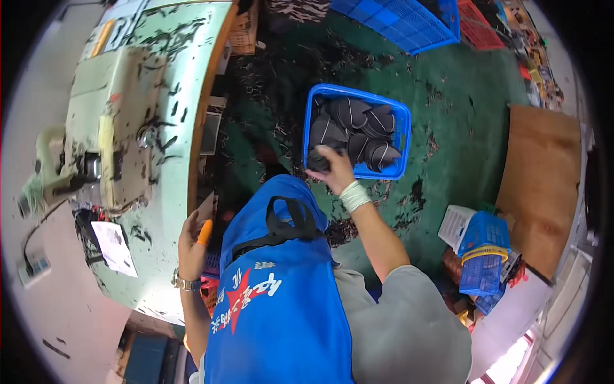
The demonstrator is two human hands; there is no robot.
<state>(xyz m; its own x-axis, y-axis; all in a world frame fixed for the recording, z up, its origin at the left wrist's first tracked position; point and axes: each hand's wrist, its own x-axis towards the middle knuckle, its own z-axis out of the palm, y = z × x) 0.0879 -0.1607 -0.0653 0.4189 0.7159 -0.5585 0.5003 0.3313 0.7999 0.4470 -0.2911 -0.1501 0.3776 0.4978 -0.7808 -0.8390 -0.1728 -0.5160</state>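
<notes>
My right hand (335,171) reaches out over the near left corner of a blue plastic basket (407,137). Its fingers are closed on a small dark bundle (318,160), which looks like dark cut pieces; its exact kind is hard to make out. Stacks of dark grey curved pieces (350,114), several with a pale line across them, fill the basket. By the edge of the pale green worktable (167,256), my left hand (193,246) has its fingers apart and holds nothing I can see. An orange finger cover (204,232) sits on one of its digits.
A sewing machine (112,128) stands on the worktable among dark scraps and a paper sheet (114,248). Scraps litter the green floor (448,153). Blue crates (400,25) lie at the far side. At right are stacked baskets (483,256) and a brown board (537,185).
</notes>
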